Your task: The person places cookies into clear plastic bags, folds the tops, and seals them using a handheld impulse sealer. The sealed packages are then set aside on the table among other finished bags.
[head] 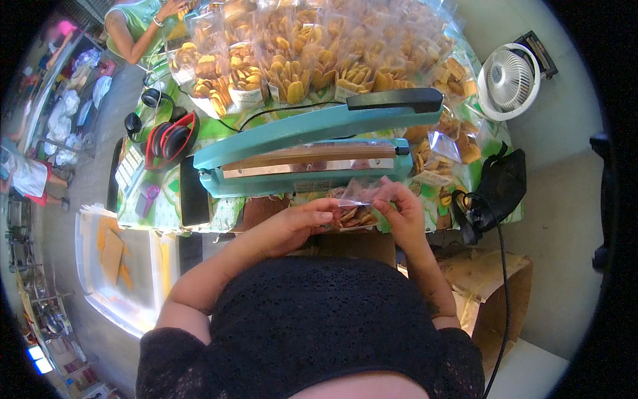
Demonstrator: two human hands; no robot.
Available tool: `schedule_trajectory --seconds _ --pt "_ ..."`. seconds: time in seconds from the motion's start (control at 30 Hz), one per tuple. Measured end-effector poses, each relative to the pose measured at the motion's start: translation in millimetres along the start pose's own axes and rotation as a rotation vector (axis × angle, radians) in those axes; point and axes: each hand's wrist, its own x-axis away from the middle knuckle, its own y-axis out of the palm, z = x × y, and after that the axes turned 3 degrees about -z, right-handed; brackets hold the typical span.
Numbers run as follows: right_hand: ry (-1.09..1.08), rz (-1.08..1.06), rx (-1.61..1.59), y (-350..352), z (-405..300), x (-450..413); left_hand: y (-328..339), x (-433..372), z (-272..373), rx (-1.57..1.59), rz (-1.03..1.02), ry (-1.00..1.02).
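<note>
A clear plastic bag [358,215] of brown flat snack pieces is between my hands, just in front of a teal hand-lever heat sealer [304,187]. My left hand [301,219] has its thumb and fingers at the left edge of the bag. On the other side, my right hand [402,207] pinches the bag's loose, crinkled upper film. The sealer's lever arm [299,132], with a black handle [394,100], is raised above its brown sealing strip [309,158]. The bag's lower end is partly hidden.
Many filled snack bags [289,75] crowd the table's far side. Red-and-black headphones [170,141], a dark phone [194,194] and scissors [148,198] lie left. A fan [509,82], black pouch [503,187] and hanging cable [504,279] are right. Another person's arm [134,45] shows far left.
</note>
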Motion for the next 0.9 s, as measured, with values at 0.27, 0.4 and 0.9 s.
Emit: schedule_trajectory --seconds 0.27,0.4,0.9 --pt "0.215 -0.027 0.091 -26 4 -87 -16 1 113 -0.746 0.310 0.053" --pt "0.343 -0.026 0.130 -26 9 -114 -43 -26 157 -0.893 0.495 0.253" --pt "0.317 0.027 0.317 -24 1 -104 -36 -62 158 -1.715 0.516 0.175"
